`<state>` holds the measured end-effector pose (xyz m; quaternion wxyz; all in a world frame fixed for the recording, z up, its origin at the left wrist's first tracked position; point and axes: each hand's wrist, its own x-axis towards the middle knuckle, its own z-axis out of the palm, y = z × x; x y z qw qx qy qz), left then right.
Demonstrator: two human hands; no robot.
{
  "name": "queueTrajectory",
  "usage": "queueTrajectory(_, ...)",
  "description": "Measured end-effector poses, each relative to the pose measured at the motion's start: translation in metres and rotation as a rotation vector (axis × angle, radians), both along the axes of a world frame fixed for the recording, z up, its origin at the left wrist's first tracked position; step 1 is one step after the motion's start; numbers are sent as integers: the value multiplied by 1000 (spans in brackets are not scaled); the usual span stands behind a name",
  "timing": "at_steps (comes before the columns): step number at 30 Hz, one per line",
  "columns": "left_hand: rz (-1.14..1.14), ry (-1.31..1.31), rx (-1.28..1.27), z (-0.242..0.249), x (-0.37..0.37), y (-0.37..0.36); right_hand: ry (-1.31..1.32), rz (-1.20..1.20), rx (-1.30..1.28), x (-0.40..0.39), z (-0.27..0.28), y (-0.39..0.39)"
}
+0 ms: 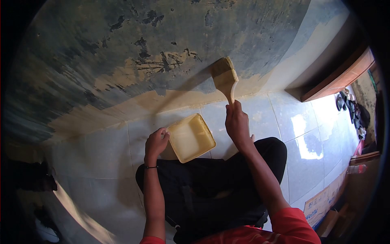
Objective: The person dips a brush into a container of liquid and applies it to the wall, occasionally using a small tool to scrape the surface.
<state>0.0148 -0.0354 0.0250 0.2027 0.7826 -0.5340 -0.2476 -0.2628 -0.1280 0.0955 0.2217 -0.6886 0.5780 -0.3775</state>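
In my right hand [237, 124] is a wide paintbrush [224, 76], gripped by its handle with the bristles pointing up at the wall. The bristle end overlaps the lower part of the wall [195, 36] in this view. My left hand [156, 143] has its fingers closed on the left rim of a square yellowish tub [209, 142]. Pale liquid [187, 142] covers the tub's bottom, and the tub is held tilted in front of my crossed legs.
The wall has dark peeling patches and a tan strip along its base. Grey tiles [300, 162] cover the floor. To the right are a wooden door [341, 79], several shoes [353, 112] and a cardboard box [325, 201]. A dark cloth-like shape [34, 177] lies left.
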Motion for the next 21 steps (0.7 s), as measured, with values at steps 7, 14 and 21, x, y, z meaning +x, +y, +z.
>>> queueTrajectory(7, -1, 8, 16, -3, 1, 0, 18, 46, 68, 3, -18, 2)
queueTrajectory(14, 15, 22, 45, -1, 0, -1, -17, 57, 114, 4, -23, 2)
queueTrajectory(21, -2, 16, 31, -2, 1, 0, -48, 84, 163, 3, -21, 2)
